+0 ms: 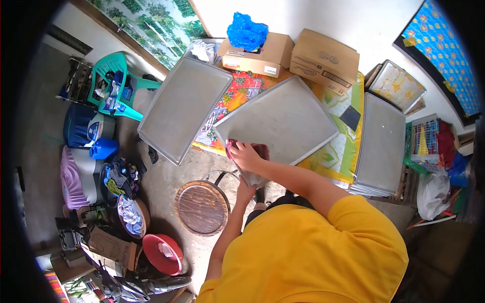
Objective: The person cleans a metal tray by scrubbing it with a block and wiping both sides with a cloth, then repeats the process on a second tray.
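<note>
Metal tray (288,118) mid-wipe: right hand (245,155) clenches red cloth (261,149), left hand (246,191) grips its corner; the far side likely needs reaching next.

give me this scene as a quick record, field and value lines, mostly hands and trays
right hand: pressing red cloth onto middle tray
left hand: gripping middle tray at its near corner
left tray: overhangs the table's left edge
tray stack: right end of table
table: floral cover, cardboard boxes at back
floor: round wooden stool, red basin
</note>
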